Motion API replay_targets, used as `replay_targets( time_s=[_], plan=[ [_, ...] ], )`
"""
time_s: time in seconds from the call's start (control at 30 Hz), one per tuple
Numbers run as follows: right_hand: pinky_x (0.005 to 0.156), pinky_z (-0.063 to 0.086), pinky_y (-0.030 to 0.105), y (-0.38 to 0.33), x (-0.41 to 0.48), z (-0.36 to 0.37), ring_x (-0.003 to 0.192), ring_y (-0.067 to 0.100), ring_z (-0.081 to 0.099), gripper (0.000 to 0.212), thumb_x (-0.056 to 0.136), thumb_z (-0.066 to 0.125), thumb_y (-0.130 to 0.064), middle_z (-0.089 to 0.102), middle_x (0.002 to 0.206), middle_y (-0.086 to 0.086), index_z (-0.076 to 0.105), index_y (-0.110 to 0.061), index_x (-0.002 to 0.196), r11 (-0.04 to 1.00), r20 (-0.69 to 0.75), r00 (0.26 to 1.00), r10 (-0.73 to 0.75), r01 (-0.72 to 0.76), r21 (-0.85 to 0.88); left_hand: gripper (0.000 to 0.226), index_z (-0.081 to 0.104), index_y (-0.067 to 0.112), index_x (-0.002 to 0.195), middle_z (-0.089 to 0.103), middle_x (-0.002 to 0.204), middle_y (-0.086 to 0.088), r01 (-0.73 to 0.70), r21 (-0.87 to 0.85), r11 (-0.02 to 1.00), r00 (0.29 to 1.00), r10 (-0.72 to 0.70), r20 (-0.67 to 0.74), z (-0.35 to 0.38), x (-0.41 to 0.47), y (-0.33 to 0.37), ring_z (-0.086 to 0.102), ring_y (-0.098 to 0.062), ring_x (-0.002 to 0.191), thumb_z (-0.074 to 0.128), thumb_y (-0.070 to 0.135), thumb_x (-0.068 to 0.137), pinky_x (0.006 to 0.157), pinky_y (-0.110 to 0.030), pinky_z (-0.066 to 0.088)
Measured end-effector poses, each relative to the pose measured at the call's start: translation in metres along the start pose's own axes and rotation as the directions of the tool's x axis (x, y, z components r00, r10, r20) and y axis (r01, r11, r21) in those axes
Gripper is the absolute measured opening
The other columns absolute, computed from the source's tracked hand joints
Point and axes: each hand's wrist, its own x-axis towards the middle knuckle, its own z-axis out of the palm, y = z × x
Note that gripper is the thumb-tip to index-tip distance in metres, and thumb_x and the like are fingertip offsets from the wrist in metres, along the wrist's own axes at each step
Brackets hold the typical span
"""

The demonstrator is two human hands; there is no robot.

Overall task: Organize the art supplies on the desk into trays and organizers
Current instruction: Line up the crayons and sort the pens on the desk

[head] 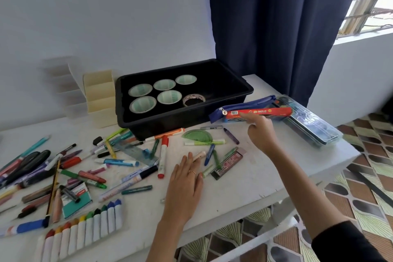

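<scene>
- Markers (163, 156) and crayons (85, 232) are lying scattered over the white desk (244, 176), light, round and likely to roll
- Left hand (185, 185) is resting flat on the desk, fingers straight, tips touching a pale crayon (200, 154), gripping nothing
- Red box (258, 112) is lying on a blue pouch (244, 105) just right of the black tray (180, 121); probably thin, light cardboard, easily crushed, best pinched across its long edges mid-length
- Right hand (260, 132) is touching the box with a straight index finger, other fingers loosely curled, nothing gripped yet
</scene>
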Motion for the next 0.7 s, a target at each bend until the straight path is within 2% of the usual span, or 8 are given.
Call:
replay_targets(
  time_s=[0.07,0.17,0.23,0.33,0.43,0.53,0.6,0.7],
  plan=[
    [0.088,0.039,0.026,-0.003,-0.007,0.007,0.113,0.029,0.054,0.058,0.077,0.035,0.017,0.064,0.117,0.014,0.064,-0.01,0.118,1.0,-0.027,0.999,0.02,-0.02,-0.004,0.052,0.002,0.033,0.149,-0.007,0.156,0.012,0.016,0.026,1.0,1.0,-0.016,0.003,0.0,0.001,-0.002,-0.013,-0.002,0.141,0.023,0.038,0.101,0.114,-0.021,-0.01],
    [0.094,0.043,0.033,-0.003,-0.016,0.021,0.114,0.029,0.054,0.05,0.08,0.04,0.012,0.064,0.119,0.012,0.067,-0.01,0.114,1.0,0.04,0.999,0.009,-0.009,-0.016,0.057,-0.005,0.031,0.148,-0.012,0.155,0.011,0.056,0.047,0.997,0.998,-0.056,0.011,-0.003,0.003,-0.005,-0.016,-0.004,0.141,0.022,0.044,0.099,0.116,-0.025,-0.01],
    [0.095,0.043,0.033,-0.004,-0.023,0.03,0.114,0.029,0.055,0.042,0.083,0.044,0.009,0.065,0.118,0.012,0.067,-0.007,0.114,1.0,0.081,0.997,0.009,-0.009,-0.002,0.062,-0.012,0.03,0.147,-0.018,0.154,0.012,0.076,0.079,0.994,0.997,-0.078,0.023,-0.006,0.002,-0.007,-0.02,-0.005,0.14,0.021,0.048,0.098,0.116,-0.027,-0.012],
    [0.085,0.041,0.024,-0.004,-0.036,0.041,0.108,0.025,0.056,0.042,0.084,0.043,0.01,0.064,0.118,0.01,0.065,-0.007,0.116,1.0,0.114,0.993,0.027,-0.028,0.004,0.066,-0.02,0.031,0.143,-0.025,0.151,0.013,0.096,0.125,0.987,0.994,-0.101,0.03,-0.012,-0.001,-0.012,-0.025,-0.006,0.138,0.02,0.055,0.096,0.113,-0.025,-0.015],
    [0.083,0.043,0.027,-0.007,-0.05,0.049,0.104,0.021,0.054,0.04,0.087,0.042,0.004,0.062,0.117,0.007,0.065,-0.014,0.114,0.999,0.146,0.988,0.047,-0.044,-0.019,0.066,-0.022,0.034,0.143,-0.028,0.15,0.015,0.078,0.133,0.988,0.996,-0.083,0.033,-0.015,-0.007,-0.015,-0.029,-0.005,0.137,0.017,0.057,0.095,0.112,-0.024,-0.017],
    [0.095,0.037,0.034,-0.015,-0.069,0.065,0.11,0.02,0.05,0.031,0.091,0.046,-0.01,0.062,0.118,-0.001,0.067,-0.021,0.111,0.987,0.197,0.977,-0.079,0.105,-0.124,0.062,-0.02,0.037,0.143,-0.026,0.151,0.016,0.066,0.11,0.992,0.997,-0.069,0.022,-0.017,-0.013,-0.013,-0.03,-0.002,0.136,0.016,0.055,0.096,0.112,-0.024,-0.019],
    [0.096,0.028,0.034,-0.022,-0.082,0.077,0.114,0.02,0.044,0.029,0.093,0.047,-0.021,0.056,0.124,-0.004,0.063,-0.022,0.117,0.953,0.217,0.961,-0.173,0.219,-0.21,0.058,-0.013,0.039,0.144,-0.02,0.152,0.016,0.075,0.069,0.995,0.997,-0.074,-0.019,-0.019,-0.017,-0.011,-0.027,0.0,0.137,0.018,0.053,0.097,0.113,-0.024,-0.017],
    [0.098,0.026,0.033,-0.032,-0.093,0.092,0.117,0.021,0.038,0.034,0.094,0.05,-0.029,0.045,0.127,0.0,0.055,-0.02,0.126,0.952,0.241,0.953,-0.186,0.235,-0.196,0.051,-0.003,0.041,0.143,-0.014,0.152,0.017,0.115,0.034,0.993,0.991,-0.112,-0.073,-0.027,-0.026,-0.015,-0.022,0.002,0.138,0.016,0.053,0.096,0.116,-0.024,-0.013]
  ],
)
